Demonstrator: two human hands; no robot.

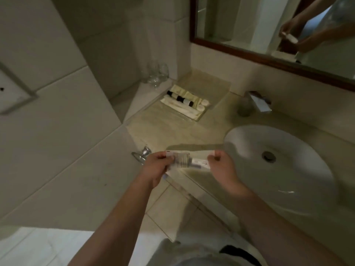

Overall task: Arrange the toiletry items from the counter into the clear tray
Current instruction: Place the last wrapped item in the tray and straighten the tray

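Note:
Both hands hold a clear plastic packet (189,162) with a small white tube inside, above the counter's front edge. My left hand (156,166) pinches its left end and my right hand (221,167) pinches its right end. Farther back on the beige counter (163,127) sits the clear tray (200,117), near the wall corner. In it lie small bottles with black caps (179,97), white sachets (180,107) and two small round white containers (203,104).
A white oval sink basin (278,169) fills the right side, with a chrome faucet (259,101) behind it. Two upturned glasses (156,73) stand in the far corner. A wood-framed mirror (269,60) hangs above. A chrome towel ring (142,154) juts from the left wall.

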